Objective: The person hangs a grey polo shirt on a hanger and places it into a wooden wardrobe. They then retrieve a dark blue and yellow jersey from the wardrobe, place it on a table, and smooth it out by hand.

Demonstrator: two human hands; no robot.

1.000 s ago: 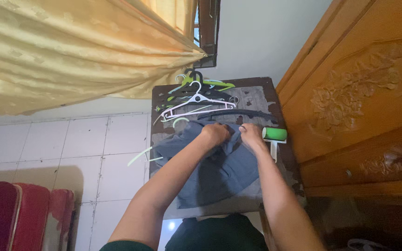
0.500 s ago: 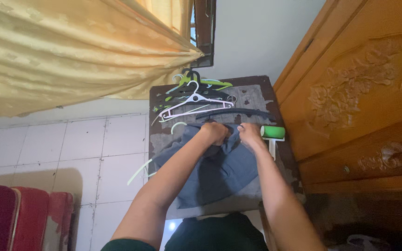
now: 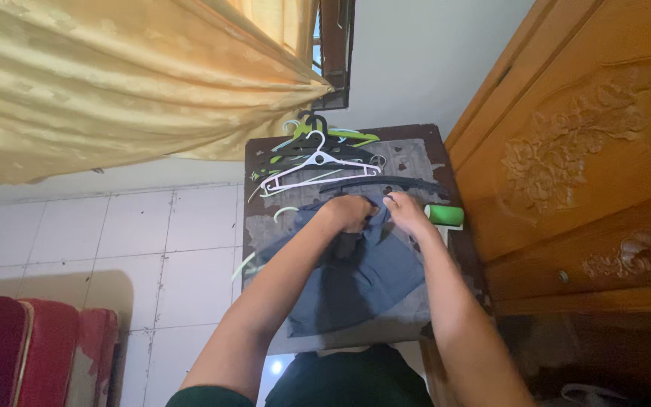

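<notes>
A pale green plastic hanger (image 3: 244, 265) protrudes at nine o'clock from beneath the grey-blue cloth garment (image 3: 356, 279), spread flat on the worn dark table (image 3: 416, 147). Its twelve o'clock edge is bunched in the left hand (image 3: 349, 212), fist closed, and pinched by the right hand (image 3: 406, 212), wrist bent inward. A green lint roller (image 3: 444, 215) lies at three o'clock.

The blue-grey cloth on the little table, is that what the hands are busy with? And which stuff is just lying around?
Busy with:
- left hand and right hand, both gripping the top edge of the blue-grey cloth

Just lying about:
- pile of hangers at the far end of the table
- green lint roller beside the right hand
- yellow curtain
- wooden wardrobe
</notes>
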